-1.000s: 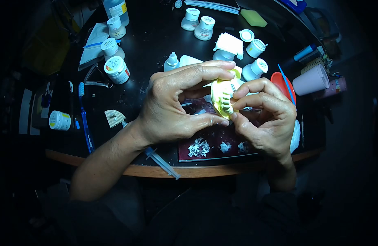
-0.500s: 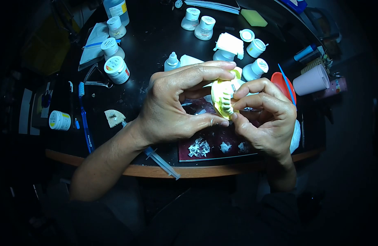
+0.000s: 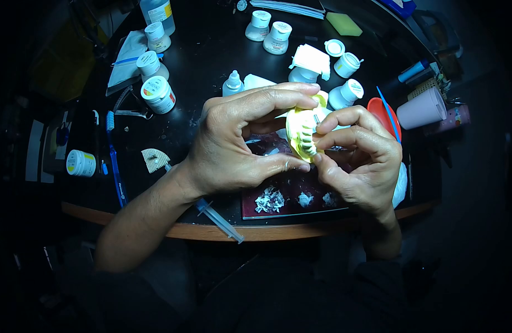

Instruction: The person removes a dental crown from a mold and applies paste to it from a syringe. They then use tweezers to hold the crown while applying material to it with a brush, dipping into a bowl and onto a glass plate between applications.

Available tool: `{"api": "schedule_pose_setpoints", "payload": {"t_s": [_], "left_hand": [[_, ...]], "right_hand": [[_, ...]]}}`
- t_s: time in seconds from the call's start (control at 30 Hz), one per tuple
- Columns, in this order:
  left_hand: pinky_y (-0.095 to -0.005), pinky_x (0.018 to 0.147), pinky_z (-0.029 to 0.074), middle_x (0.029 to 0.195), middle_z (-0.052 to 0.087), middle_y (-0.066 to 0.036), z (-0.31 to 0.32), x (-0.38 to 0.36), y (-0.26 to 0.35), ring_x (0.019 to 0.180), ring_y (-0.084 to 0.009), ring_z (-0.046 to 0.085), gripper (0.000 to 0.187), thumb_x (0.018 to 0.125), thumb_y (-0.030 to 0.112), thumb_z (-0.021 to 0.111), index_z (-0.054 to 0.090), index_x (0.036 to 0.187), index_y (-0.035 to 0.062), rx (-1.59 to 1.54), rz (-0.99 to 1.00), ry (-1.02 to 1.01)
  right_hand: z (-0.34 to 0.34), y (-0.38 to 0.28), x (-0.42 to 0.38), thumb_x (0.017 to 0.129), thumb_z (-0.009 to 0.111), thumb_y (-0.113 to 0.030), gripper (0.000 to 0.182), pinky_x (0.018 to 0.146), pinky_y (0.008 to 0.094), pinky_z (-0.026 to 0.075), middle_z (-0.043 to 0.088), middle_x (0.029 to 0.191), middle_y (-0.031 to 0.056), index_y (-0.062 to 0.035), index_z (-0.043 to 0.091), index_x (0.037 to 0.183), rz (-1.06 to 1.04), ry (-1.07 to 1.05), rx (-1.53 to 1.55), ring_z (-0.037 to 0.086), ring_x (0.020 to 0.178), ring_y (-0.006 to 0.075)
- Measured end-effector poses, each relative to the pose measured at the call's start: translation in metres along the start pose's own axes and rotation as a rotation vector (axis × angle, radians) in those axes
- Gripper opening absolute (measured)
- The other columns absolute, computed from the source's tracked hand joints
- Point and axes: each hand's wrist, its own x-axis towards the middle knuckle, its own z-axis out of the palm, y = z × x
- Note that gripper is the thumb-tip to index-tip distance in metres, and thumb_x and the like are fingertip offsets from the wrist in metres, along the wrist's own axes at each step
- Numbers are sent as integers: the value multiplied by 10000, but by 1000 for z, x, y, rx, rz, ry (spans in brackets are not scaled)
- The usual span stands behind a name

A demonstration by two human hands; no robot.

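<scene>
A yellow dental model (image 3: 295, 126) with a row of white teeth (image 3: 307, 139) is held up above the table. My left hand (image 3: 228, 141) is closed around its left side, fingers over the top and thumb below. The fingers and thumb of my right hand (image 3: 367, 152) press against the teeth from the right. Whether they grip the teeth or only touch them is hard to see. Below is a dark red slab (image 3: 291, 210) bearing small white heaps (image 3: 270, 200). A syringe (image 3: 220, 221) lies beneath my left forearm.
White-capped jars (image 3: 158, 94) stand at the left, and more jars (image 3: 277, 39) at the back. A blue toothbrush (image 3: 115, 158) and a beige ridged piece (image 3: 155, 160) lie at left. On the right are a red dish (image 3: 382, 115), a blue stick (image 3: 387, 111) and a pale cup (image 3: 421, 115).
</scene>
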Motion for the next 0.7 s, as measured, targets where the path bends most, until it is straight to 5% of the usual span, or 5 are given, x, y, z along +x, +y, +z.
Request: {"api": "schedule_pose_setpoints", "payload": {"t_s": [0.7], "left_hand": [[-435, 1058, 554, 1431, 550, -252, 0, 0, 2, 1262, -309, 618, 645, 723, -22, 876, 603, 1307, -43, -9, -11, -3]], "right_hand": [[1, 2, -1, 724, 766, 88, 163, 763, 265, 672, 633, 1068, 117, 59, 734, 881, 16, 18, 49, 734, 928, 179]]}}
